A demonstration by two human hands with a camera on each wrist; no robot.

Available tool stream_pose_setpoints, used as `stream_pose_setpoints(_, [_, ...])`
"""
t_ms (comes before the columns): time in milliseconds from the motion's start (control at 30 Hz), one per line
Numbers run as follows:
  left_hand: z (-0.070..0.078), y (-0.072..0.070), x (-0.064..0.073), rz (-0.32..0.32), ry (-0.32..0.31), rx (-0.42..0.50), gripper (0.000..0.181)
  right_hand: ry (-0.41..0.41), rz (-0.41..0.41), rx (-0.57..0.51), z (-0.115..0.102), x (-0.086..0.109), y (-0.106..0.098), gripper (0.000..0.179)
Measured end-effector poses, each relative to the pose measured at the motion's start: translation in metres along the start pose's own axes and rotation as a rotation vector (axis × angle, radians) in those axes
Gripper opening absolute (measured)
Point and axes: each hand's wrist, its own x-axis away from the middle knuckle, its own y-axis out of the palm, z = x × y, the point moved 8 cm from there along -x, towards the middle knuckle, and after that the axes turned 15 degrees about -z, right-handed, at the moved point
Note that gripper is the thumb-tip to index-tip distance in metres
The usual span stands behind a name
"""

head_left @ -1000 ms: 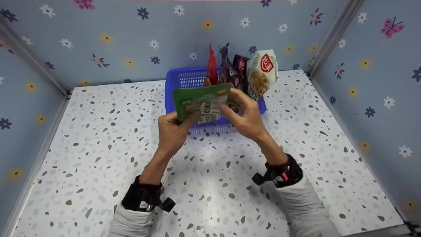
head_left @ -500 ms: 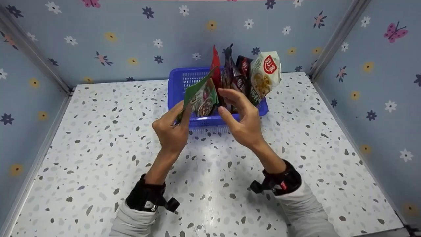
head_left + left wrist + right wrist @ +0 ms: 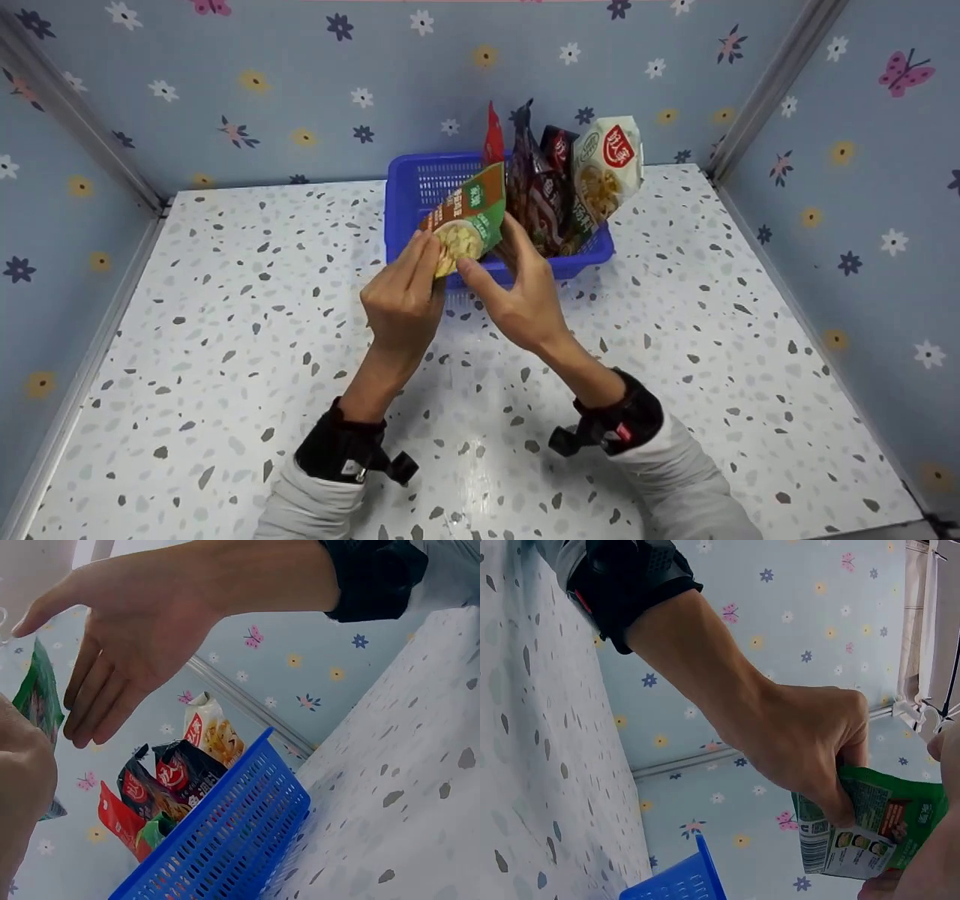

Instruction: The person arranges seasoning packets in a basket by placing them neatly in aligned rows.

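My left hand point(image 3: 403, 300) pinches a green and orange food packet point(image 3: 469, 221) by its lower left corner, above the basket's left half. Its printed front, with a bowl of pale yellow pieces, faces up in the head view. In the right wrist view the packet's back point(image 3: 862, 840) shows a barcode beneath the left hand point(image 3: 810, 735). My right hand point(image 3: 517, 296) is at the packet's right edge, thumb in front. The left wrist view shows the right hand point(image 3: 142, 645) with straight fingers beside the packet point(image 3: 41, 694); I cannot tell whether they touch.
Behind the hands, a blue plastic basket point(image 3: 409, 176) stands against the flowered back wall point(image 3: 285, 97). Upright in it are a red packet point(image 3: 493, 135), dark packets point(image 3: 536, 199) and a white packet point(image 3: 606, 169), leaning right. Below is a speckled tabletop point(image 3: 247, 300).
The left hand has turned the packet over, so its front now shows instead of its barcode side. The right hand let go of it, moved off, and has come back leftward to its edge.
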Motion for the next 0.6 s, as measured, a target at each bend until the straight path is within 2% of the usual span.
stream_pose_setpoints(133, [0.011,0.003,0.002,0.008,0.081,-0.107,0.016,0.069,0.029,-0.044,0.008,-0.001,0.001,0.057])
stream_pose_setpoints(300, [0.022,0.007,0.004,0.007,0.162,-0.158,0.013,0.106,0.091,-0.076,0.012,0.0,-0.005,0.045])
stream_pose_setpoints(600, [0.028,0.01,0.008,0.008,0.196,-0.183,0.013,0.108,0.164,-0.002,0.013,0.001,-0.011,0.033])
